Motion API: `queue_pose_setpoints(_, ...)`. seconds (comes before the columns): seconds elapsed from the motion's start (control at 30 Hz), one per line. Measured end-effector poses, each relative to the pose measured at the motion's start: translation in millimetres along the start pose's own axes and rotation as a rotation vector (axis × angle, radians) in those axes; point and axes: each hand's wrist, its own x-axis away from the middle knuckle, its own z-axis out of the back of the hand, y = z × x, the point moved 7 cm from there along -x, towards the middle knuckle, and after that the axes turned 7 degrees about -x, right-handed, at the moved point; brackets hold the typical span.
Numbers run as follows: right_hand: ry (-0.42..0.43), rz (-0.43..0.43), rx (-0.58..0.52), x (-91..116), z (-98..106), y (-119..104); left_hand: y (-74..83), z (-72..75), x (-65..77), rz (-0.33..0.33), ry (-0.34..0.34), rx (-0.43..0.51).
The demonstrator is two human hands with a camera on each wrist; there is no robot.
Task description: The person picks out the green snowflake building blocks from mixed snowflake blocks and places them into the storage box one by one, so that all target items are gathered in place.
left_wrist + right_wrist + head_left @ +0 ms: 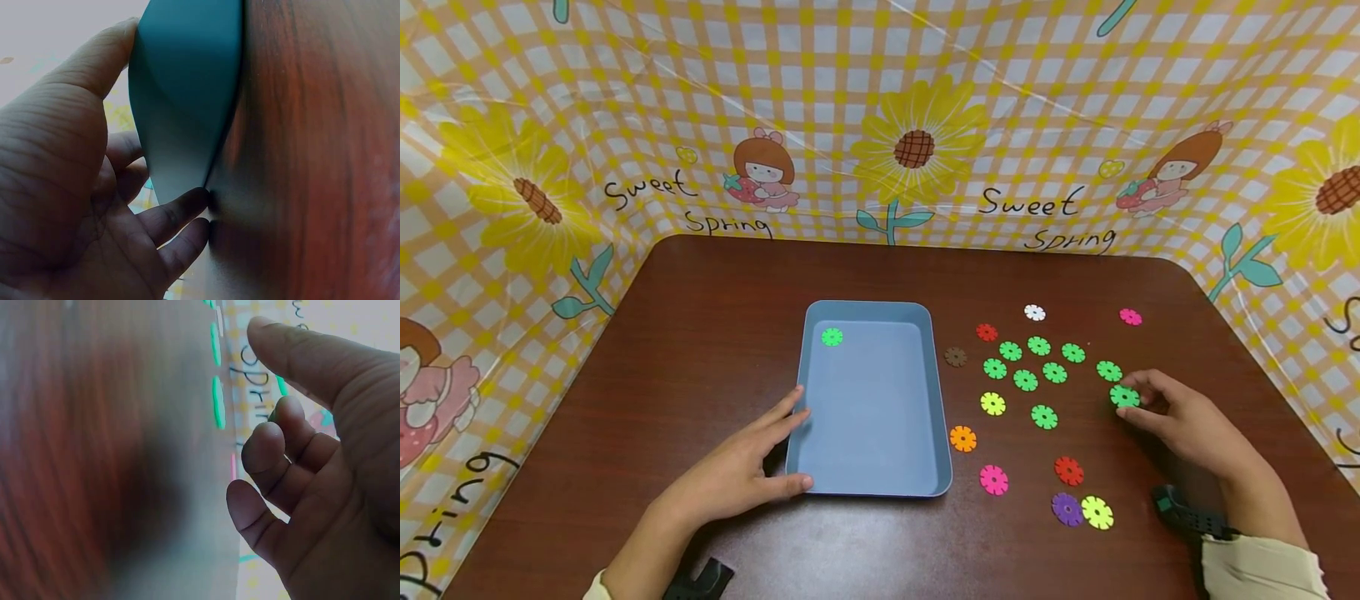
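With its thumb and index finger, my right hand (1195, 425) pinches a green notched plastic disc (1124, 397), whose edge shows between thumb and fingers in the right wrist view. Another green disc (1108, 372) lies just behind it. My left hand (741, 467) rests on the left side of a shallow blue-grey tray (868, 442), fingers spread over the rim. In the left wrist view, the thumb touches the rim of the tray (187, 69) while lower fingertips meet its side near the table. One green disc (832, 337) lies inside the tray, toward the far left corner.
Right of the tray, several green discs (1026, 381) are scattered on the brown table (722, 283). Among them are yellow (992, 404), orange (963, 438), pink (993, 480), purple (1067, 509) and white (1034, 312) discs. A checked, flower-printed cloth (820, 108) surrounds the table.
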Motion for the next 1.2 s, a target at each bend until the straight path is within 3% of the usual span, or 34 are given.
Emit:
queue_pose_setpoints(0.63, -0.058, 0.111, -0.078, -20.1, -19.2, -43.3, -0.2, 0.3, 1.0, -0.002, 0.004, -0.009)
queue_pose_setpoints(1.2, -0.131, 0.139, -0.128, -63.0, -33.1, -100.2, -2.1, 0.4, 0.0, 0.006, -0.002, 0.011)
